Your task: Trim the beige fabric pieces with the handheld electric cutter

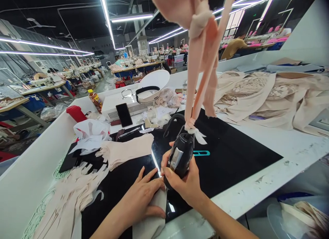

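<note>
My right hand [189, 184] is wrapped around a black corded hand tool [183, 146] with a silver plate on its side. Knotted peach fabric strips [194, 81] run from the tool's top end up out of view. What lies under the tool's lower end is hidden. My left hand [140, 199] rests flat, fingers spread, on a beige fabric piece [155, 222] at the near edge of the black mat [223, 156]. Its fingertips are close to the tool's base. Another stack of beige fabric pieces [131, 150] lies ahead of my left hand.
Beige strips [69, 198] heap at the left, with pale green cord [39, 211] beside them. A teal clip-like item [202, 153] lies right of the tool. Behind are a phone [124, 115] and a white machine [123, 110]. More beige fabric [246, 95] covers the right side.
</note>
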Tool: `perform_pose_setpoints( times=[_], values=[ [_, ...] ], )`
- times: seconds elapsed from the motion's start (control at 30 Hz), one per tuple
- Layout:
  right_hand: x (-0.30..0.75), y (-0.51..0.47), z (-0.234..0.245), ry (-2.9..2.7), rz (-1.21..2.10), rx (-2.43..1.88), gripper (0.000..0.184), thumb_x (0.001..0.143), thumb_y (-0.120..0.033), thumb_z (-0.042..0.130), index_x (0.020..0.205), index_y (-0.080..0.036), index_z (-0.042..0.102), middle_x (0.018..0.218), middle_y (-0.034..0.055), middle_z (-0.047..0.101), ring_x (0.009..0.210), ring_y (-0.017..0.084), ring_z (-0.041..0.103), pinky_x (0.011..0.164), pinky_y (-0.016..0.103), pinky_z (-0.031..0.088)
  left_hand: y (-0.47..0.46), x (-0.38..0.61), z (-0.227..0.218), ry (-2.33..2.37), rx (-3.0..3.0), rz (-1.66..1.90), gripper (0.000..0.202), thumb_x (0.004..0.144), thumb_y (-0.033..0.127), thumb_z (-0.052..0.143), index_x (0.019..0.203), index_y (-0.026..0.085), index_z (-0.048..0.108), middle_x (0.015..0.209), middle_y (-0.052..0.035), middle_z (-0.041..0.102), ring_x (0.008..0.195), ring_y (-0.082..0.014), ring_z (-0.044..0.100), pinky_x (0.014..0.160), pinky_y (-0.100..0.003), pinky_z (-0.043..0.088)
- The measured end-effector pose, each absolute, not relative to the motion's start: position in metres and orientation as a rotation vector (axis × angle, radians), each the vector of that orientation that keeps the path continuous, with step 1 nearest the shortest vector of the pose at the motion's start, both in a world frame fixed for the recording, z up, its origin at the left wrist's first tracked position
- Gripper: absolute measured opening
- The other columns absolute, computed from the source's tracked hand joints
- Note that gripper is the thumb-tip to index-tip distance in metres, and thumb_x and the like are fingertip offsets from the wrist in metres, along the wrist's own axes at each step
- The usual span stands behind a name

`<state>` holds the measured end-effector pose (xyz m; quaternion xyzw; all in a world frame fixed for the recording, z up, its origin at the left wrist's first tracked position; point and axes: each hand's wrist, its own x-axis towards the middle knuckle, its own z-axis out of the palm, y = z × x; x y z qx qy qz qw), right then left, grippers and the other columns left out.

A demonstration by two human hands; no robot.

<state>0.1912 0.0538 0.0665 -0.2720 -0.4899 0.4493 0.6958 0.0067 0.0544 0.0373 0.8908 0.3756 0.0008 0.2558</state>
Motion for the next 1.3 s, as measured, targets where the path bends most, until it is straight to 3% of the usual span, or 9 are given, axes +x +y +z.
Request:
perform_pose_setpoints(
  times=[0.17,0.37,0.47,0.63,0.83,1.0,1.17,1.3],
  values=[
    [0.189,0.048,0.069,-1.086,1.034,-0.545,0.039,0.085,-0.010,0.074,0.112,-0.030,0.054,0.082,-0.0051,0.067,0.061,0.012,0.065,0.058,0.024,0.061,0.054,0.009,0.042,1.027,2.405,-0.029,0.068,0.077,0.043,0.094,0.136,0.027,0.065,0.147,-0.0109,0.064,0.158,-0.0375,0.032,0.124,-0.078,0.010],
    [0.187,0.040,0.068,-1.115,1.043,-0.521,0.041,0.087,-0.010,0.073,0.119,-0.030,0.056,0.083,-0.0035,0.067,0.060,0.013,0.063,0.055,0.024,0.060,0.055,0.008,0.037,0.995,2.435,0.017,0.094,0.076,0.043,0.095,0.157,0.027,0.049,0.155,-0.0156,0.057,0.159,-0.0393,0.027,0.123,-0.079,0.010],
    [0.188,0.037,0.066,-1.121,1.030,-0.563,0.042,0.087,-0.012,0.074,0.120,-0.029,0.056,0.082,-0.0027,0.067,0.059,0.014,0.064,0.057,0.027,0.062,0.055,0.009,0.038,0.989,2.435,0.001,0.098,0.077,0.044,0.095,0.159,0.029,0.045,0.158,-0.0157,0.054,0.159,-0.0396,0.028,0.123,-0.078,0.010],
    [0.188,0.032,0.063,-1.132,1.040,-0.511,0.048,0.088,-0.013,0.077,0.127,-0.031,0.054,0.085,-0.0021,0.068,0.068,0.017,0.071,0.072,0.035,0.068,0.056,0.008,0.036,1.000,2.431,-0.008,0.094,0.079,0.045,0.093,0.159,0.030,0.046,0.157,-0.0145,0.055,0.159,-0.0401,0.029,0.123,-0.078,0.012],
    [0.186,0.025,0.062,-1.142,1.056,-0.511,0.030,0.090,-0.017,0.076,0.111,-0.030,0.058,0.084,-0.0010,0.068,0.064,0.016,0.071,0.066,0.031,0.065,0.057,0.005,0.027,0.961,2.452,0.054,0.090,0.083,0.050,0.089,0.160,0.029,0.046,0.157,-0.0159,0.054,0.159,-0.0400,0.029,0.125,-0.075,0.013],
    [0.188,0.025,0.058,-1.149,1.041,-0.612,0.042,0.091,-0.019,0.074,0.126,-0.032,0.055,0.085,0.0001,0.068,0.080,0.022,0.076,0.082,0.039,0.067,0.060,0.008,0.033,0.962,2.425,-0.012,0.091,0.083,0.053,0.088,0.160,0.028,0.046,0.158,-0.0161,0.053,0.159,-0.0401,0.029,0.125,-0.075,0.011],
    [0.187,0.025,0.059,-1.181,1.041,-0.545,0.049,0.090,-0.016,0.075,0.129,-0.035,0.053,0.085,-0.0023,0.067,0.069,0.018,0.073,0.070,0.034,0.067,0.060,0.006,0.034,0.927,2.400,0.045,0.098,0.082,0.056,0.088,0.163,0.031,0.040,0.161,-0.0154,0.050,0.160,-0.0404,0.025,0.124,-0.076,0.007],
    [0.187,0.023,0.063,-1.190,1.024,-0.532,0.048,0.089,-0.014,0.076,0.127,-0.034,0.054,0.083,-0.0020,0.067,0.069,0.020,0.074,0.069,0.036,0.067,0.060,0.005,0.032,0.935,2.395,0.051,0.087,0.087,0.054,0.085,0.160,0.034,0.045,0.161,-0.0130,0.050,0.160,-0.0396,0.026,0.125,-0.075,0.008]
  ],
)
